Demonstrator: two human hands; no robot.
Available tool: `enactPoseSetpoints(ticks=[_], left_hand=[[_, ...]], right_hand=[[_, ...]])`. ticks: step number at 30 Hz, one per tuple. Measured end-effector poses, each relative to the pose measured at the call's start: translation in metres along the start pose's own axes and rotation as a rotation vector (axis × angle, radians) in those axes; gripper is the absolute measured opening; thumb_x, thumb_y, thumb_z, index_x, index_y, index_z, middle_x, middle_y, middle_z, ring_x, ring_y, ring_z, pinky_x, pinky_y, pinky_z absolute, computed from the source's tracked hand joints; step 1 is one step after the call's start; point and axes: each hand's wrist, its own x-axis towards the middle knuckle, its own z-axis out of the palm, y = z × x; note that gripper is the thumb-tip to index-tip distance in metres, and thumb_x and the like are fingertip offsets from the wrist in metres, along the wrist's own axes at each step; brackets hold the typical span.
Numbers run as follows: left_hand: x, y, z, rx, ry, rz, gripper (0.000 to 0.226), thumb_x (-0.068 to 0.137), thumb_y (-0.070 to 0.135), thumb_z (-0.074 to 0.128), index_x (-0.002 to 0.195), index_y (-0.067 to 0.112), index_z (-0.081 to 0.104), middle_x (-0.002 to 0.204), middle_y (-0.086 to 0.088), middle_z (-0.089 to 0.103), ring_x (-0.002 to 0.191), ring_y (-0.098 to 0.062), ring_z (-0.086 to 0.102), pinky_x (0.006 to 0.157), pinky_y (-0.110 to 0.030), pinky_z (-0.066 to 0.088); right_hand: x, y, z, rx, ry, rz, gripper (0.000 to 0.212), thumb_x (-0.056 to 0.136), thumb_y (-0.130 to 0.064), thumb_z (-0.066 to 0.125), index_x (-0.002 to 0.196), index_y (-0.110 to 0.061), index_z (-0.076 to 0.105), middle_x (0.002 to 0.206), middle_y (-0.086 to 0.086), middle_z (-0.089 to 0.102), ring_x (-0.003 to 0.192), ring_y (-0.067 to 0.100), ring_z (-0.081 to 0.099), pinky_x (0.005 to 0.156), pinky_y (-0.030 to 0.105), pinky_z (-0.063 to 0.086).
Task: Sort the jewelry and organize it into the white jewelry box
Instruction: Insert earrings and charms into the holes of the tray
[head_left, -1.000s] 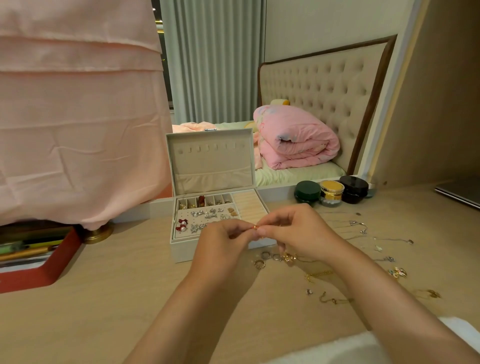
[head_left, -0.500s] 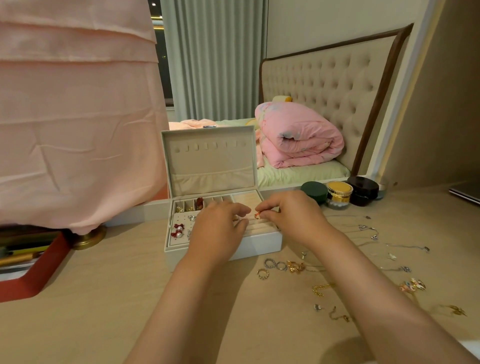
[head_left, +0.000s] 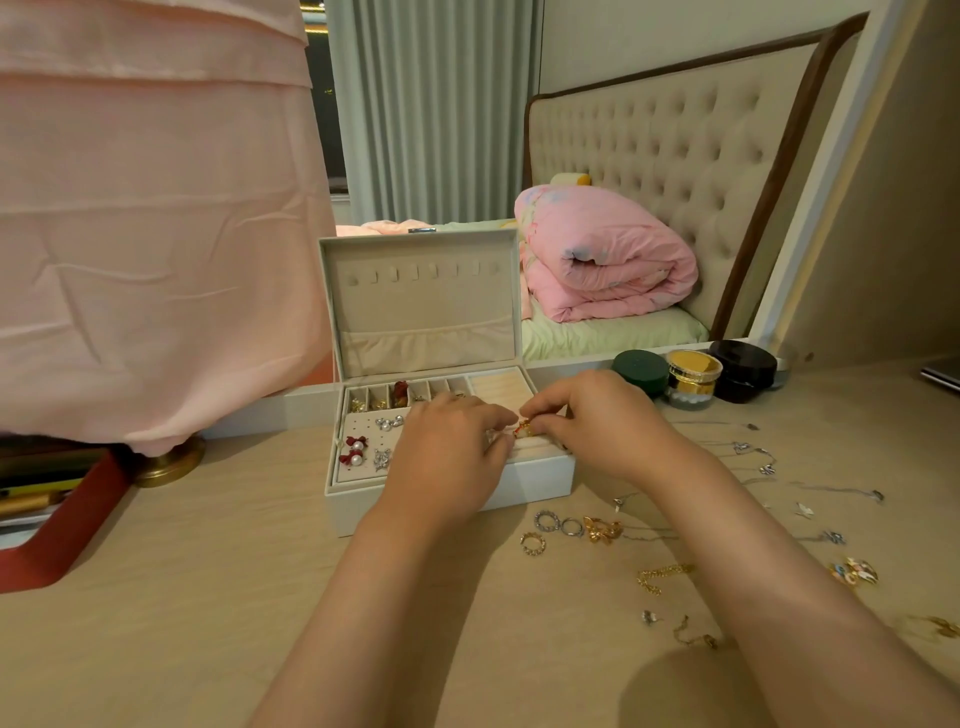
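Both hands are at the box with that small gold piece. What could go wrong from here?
1. The gold piece is tiny and pinched only by fingertips of the left hand and right hand; it could slip down between the ring rolls.
2. The left hand covers part of the earring panel and may knock the pearl earrings loose.
3. The right forearm lies close beside loose rings and might sweep them.

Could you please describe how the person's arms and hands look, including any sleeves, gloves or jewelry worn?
Both arms are bare down to the bottom edge of the picture, and no sleeves show. The left hand and right hand wear no gloves. No watch or bracelet shows at either wrist. I see no rings worn on the fingers in view, though some fingers are hidden.
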Motion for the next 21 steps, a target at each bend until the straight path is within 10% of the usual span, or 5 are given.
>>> enactPoseSetpoints(ticks=[3,11,21], left_hand=[[-0.001,0.000,0.000,0.010,-0.016,0.030,0.031,0.099,0.041,0.051,0.125,0.038,0.065,0.118,0.014,0.068,0.113,-0.016,0.049,0.096,-0.034,0.031],[-0.003,0.002,0.000,0.034,-0.031,0.020,0.028,0.099,0.041,0.049,0.117,0.038,0.070,0.120,0.017,0.063,0.112,-0.014,0.044,0.096,-0.031,0.027],[-0.023,0.023,-0.032,-0.131,-0.020,0.063,0.006,0.090,0.034,0.059,0.095,0.037,0.062,0.082,0.017,0.060,0.073,0.000,0.050,0.061,-0.024,0.037]], right_hand=[[0.000,0.000,0.002,-0.023,-0.008,-0.004,0.015,0.095,-0.031,0.068,0.102,-0.041,0.078,0.056,-0.032,0.055,0.061,-0.007,0.053,0.055,0.018,0.033],[-0.001,0.000,0.004,-0.032,-0.027,-0.020,0.018,0.097,-0.029,0.065,0.110,-0.036,0.076,0.112,-0.016,0.071,0.090,0.004,0.058,0.080,0.028,0.047],[-0.033,-0.026,-0.032,0.012,-0.362,-0.056,0.011,0.079,-0.026,0.083,0.086,-0.033,0.080,0.075,-0.022,0.069,0.069,-0.005,0.064,0.069,0.020,0.054]])
